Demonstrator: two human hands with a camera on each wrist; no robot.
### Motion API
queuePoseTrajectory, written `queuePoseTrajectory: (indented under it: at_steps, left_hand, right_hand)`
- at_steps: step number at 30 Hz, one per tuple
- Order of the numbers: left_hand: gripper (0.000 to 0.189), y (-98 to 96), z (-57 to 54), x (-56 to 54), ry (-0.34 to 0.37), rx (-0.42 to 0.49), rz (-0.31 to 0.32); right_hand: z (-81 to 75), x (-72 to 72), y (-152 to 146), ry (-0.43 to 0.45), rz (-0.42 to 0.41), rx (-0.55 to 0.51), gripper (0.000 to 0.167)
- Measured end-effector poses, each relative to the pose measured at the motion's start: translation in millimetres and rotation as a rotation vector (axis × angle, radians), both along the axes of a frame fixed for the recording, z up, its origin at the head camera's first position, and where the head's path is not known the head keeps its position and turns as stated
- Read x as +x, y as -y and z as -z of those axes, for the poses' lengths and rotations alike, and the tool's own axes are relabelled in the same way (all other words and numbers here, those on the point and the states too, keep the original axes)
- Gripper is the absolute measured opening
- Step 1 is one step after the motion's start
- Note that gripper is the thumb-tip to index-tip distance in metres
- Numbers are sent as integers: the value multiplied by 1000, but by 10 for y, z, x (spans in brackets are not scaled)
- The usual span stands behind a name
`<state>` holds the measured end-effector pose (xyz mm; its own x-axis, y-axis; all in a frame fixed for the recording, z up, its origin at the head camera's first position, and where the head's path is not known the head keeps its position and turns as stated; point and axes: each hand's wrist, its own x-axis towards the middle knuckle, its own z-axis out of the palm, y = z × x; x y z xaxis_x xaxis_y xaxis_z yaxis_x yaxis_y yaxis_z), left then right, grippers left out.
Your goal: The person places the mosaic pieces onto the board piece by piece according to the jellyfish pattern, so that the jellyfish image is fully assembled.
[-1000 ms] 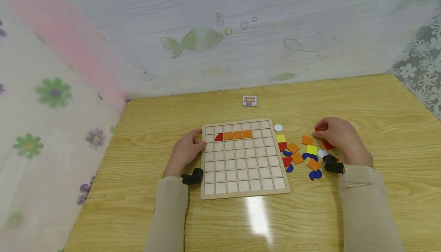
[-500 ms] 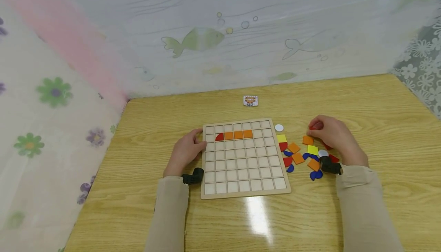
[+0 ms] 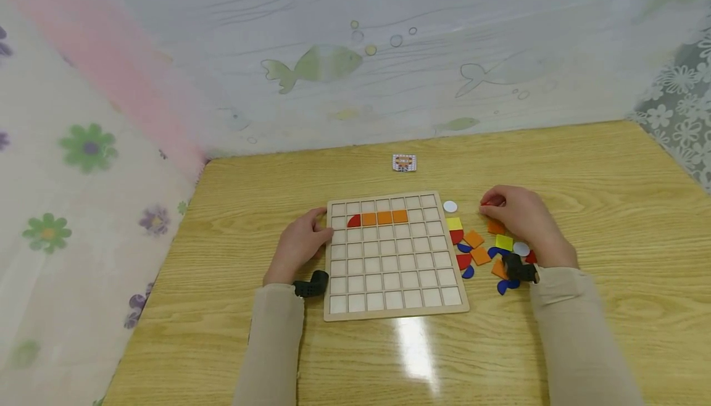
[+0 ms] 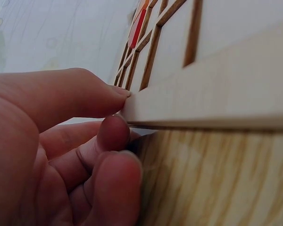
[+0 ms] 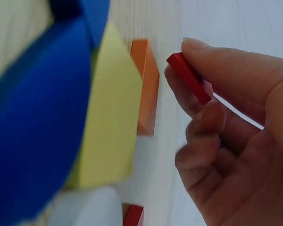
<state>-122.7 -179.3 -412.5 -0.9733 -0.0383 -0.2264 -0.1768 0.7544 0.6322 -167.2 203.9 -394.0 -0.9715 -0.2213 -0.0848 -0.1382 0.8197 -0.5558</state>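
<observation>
A wooden grid board (image 3: 392,265) lies on the table, with a red quarter-round tile (image 3: 354,221) and a row of orange square tiles (image 3: 384,217) in its second row. At the board's left edge, my left hand (image 3: 300,238) grips the side; in the left wrist view its thumb (image 4: 80,94) presses the rim and the other fingers curl below. Between thumb and index finger, my right hand (image 3: 519,215) pinches a small red tile (image 5: 190,79), held above the loose tiles right of the board. Most of that tile's face is hidden by the fingers.
Loose tiles lie right of the board: a yellow square (image 3: 504,243), a white disc (image 3: 521,249), orange squares (image 3: 480,255), red pieces (image 3: 463,261) and blue rounded pieces (image 3: 468,272). Another white disc (image 3: 450,207) is by the top right corner. A small printed card (image 3: 404,163) lies behind the board.
My right hand has moved left toward the board with the red tile pinched in its fingers, passing over the loose tiles. My left hand and the board stay in place.
</observation>
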Motion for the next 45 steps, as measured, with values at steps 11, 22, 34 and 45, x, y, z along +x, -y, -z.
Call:
queuePoseTrajectory:
  at_steps: [11, 22, 34, 45]
  left_hand:
    - [52, 2, -24, 8, 2, 9, -2]
    - [53, -1, 10, 7, 3, -3, -12]
    - [53, -17, 18, 10, 5, 0, -15]
    - [53, -3, -12, 10, 1, -6, -7]
  right_hand:
    - [-53, -31, 154, 3, -81, 9, 23]
    - [-56, -81, 369, 54, -159, -16, 18]
    - [-98, -109, 563, 116, -221, -69, 16]
    - [-35, -156, 722, 61, -234, -54, 16]
